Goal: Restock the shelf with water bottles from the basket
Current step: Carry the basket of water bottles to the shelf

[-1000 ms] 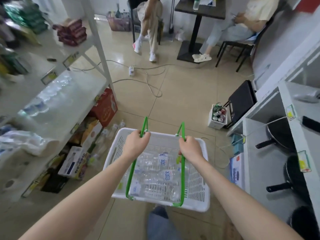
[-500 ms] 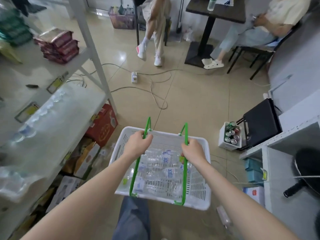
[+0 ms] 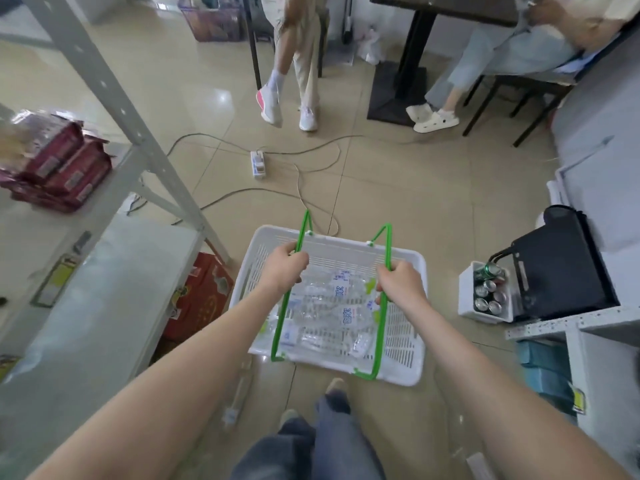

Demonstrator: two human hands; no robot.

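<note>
Basket of water bottles carried in both hands beside the shelf.

From left to right, we see the grey metal shelf (image 3: 104, 271) with stacked red packets (image 3: 59, 164) on its upper level and a red carton (image 3: 201, 299) underneath; next, the left hand (image 3: 282, 268) curled tightly round the left green handle (image 3: 289, 296) of the white slotted basket (image 3: 405, 327); then the right hand (image 3: 401, 284) clamped in the same way round the right green handle (image 3: 384, 327). The water bottles (image 3: 332, 313) — clear, with white-and-blue labels — lie on their sides inside the basket, which hangs above the tiled floor (image 3: 433, 202). Farther right we note a small white box of drink cans (image 3: 486, 292) just beside a black case (image 3: 561, 268).
</note>
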